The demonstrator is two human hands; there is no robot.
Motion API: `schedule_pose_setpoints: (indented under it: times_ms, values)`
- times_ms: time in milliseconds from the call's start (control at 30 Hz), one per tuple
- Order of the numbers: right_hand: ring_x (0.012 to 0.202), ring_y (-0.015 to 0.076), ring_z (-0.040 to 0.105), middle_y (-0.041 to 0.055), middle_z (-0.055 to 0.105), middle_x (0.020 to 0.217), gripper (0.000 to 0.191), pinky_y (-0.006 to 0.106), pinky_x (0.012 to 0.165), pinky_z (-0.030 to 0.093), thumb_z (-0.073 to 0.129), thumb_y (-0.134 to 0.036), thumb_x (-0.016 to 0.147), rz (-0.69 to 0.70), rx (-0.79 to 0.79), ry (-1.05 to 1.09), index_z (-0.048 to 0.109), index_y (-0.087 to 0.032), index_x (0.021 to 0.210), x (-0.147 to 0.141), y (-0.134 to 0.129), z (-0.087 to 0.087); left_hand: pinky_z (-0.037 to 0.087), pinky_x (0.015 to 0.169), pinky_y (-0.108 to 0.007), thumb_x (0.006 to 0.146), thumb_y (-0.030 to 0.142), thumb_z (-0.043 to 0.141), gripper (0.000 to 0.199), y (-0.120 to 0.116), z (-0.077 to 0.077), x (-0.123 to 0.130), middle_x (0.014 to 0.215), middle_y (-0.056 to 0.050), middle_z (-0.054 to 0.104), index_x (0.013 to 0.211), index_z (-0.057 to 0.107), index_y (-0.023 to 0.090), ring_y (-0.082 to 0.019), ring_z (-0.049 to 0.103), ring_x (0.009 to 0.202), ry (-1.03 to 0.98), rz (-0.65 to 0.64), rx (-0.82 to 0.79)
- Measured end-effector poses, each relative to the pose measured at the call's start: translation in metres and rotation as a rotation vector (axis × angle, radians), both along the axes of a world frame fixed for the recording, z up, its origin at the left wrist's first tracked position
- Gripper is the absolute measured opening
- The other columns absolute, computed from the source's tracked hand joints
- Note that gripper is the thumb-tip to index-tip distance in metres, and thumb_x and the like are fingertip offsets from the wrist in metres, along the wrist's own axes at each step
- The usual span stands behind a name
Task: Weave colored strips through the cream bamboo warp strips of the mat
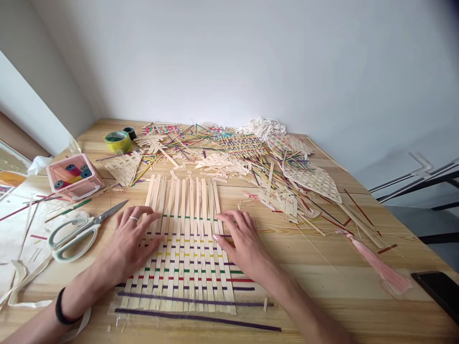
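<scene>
A half-woven mat [186,258] of pale flat strips lies before me, crossed by thin green, purple, yellow and red strips. Its upper strips fan out unwoven. My left hand [134,241] rests at the mat's left edge, thumb and forefinger apart; the forefinger is by one end of the topmost green strip [186,218]. At the opposite edge is my right hand [240,239], fingers likewise apart, forefinger by the green strip's other end and thumb on the weave below. Clear tape and a purple strip [193,301] cross the mat's bottom; another purple strip [197,319] lies below.
Scissors [77,234] lie left of my left hand, below a pink box [73,177] of thread spools. Behind stand tape rolls [117,142] and heaps of strip scraps [222,165]. A woven fan [315,181], pink tassel [380,265] and phone [439,289] lie to the right.
</scene>
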State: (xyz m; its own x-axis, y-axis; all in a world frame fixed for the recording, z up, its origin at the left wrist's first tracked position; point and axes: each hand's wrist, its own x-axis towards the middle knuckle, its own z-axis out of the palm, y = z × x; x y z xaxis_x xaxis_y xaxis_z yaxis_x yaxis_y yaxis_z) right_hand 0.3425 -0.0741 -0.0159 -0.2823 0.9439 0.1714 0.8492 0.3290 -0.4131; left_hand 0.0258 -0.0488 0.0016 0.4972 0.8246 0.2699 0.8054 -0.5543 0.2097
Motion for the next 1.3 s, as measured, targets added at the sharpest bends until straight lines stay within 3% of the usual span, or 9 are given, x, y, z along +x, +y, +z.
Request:
schedule_pose_setpoints:
  times_ms: [233, 400, 600, 767, 933, 1300]
  values:
    - [0.117, 0.0307, 0.051, 0.0114, 0.058, 0.127, 0.035, 0.054, 0.103, 0.045, 0.062, -0.019, 0.096, 0.015, 0.0, -0.008, 0.056, -0.023, 0.131, -0.003, 0.001, 0.003, 0.042, 0.102, -0.054, 0.1, 0.044, 0.054, 0.035, 0.0, -0.003, 0.008, 0.128, -0.012, 0.063, 0.127, 0.06, 0.023, -0.033, 0.056, 0.119, 0.034, -0.011, -0.021]
    - [0.117, 0.0306, 0.051, 0.0111, 0.059, 0.126, 0.034, 0.052, 0.103, 0.045, 0.065, -0.024, 0.096, 0.107, -0.014, -0.066, 0.058, -0.022, 0.129, -0.02, 0.001, 0.018, 0.042, 0.102, -0.054, 0.097, 0.046, 0.059, 0.039, 0.004, 0.004, 0.015, 0.126, -0.014, 0.062, 0.125, 0.059, 0.019, -0.033, 0.056, 0.116, 0.099, 0.006, -0.077]
    - [0.12, 0.0317, 0.052, 0.0126, 0.058, 0.131, 0.045, 0.05, 0.105, 0.045, 0.072, -0.032, 0.093, 0.144, -0.194, -0.165, 0.059, -0.019, 0.134, -0.034, 0.015, 0.044, 0.044, 0.101, -0.054, 0.089, 0.054, 0.07, 0.049, 0.009, 0.003, 0.025, 0.13, -0.016, 0.059, 0.122, 0.058, 0.019, -0.037, 0.054, 0.119, 0.109, 0.097, -0.111]
    - [0.123, 0.0339, 0.053, 0.0116, 0.057, 0.132, 0.053, 0.05, 0.105, 0.044, 0.083, -0.033, 0.084, 0.13, -0.334, -0.225, 0.062, -0.021, 0.131, -0.036, 0.025, 0.061, 0.045, 0.1, -0.053, 0.09, 0.052, 0.068, 0.043, 0.005, -0.002, 0.032, 0.124, -0.015, 0.059, 0.118, 0.06, 0.02, -0.035, 0.053, 0.116, 0.08, 0.153, -0.077]
    - [0.124, 0.032, 0.055, 0.0095, 0.06, 0.127, 0.045, 0.048, 0.103, 0.045, 0.08, -0.026, 0.086, 0.134, -0.334, -0.198, 0.062, -0.023, 0.127, -0.038, 0.029, 0.06, 0.043, 0.097, -0.054, 0.097, 0.039, 0.052, 0.024, 0.004, -0.007, 0.042, 0.113, -0.014, 0.059, 0.109, 0.06, 0.019, -0.033, 0.053, 0.107, 0.086, 0.214, -0.023]
    - [0.125, 0.0319, 0.054, 0.0115, 0.059, 0.129, 0.039, 0.051, 0.105, 0.045, 0.079, -0.018, 0.088, 0.138, -0.314, -0.183, 0.061, -0.017, 0.122, -0.04, 0.025, 0.06, 0.041, 0.096, -0.054, 0.098, 0.048, 0.051, 0.033, 0.005, -0.009, 0.047, 0.108, -0.014, 0.056, 0.108, 0.062, 0.019, -0.034, 0.049, 0.102, 0.139, 0.21, 0.015]
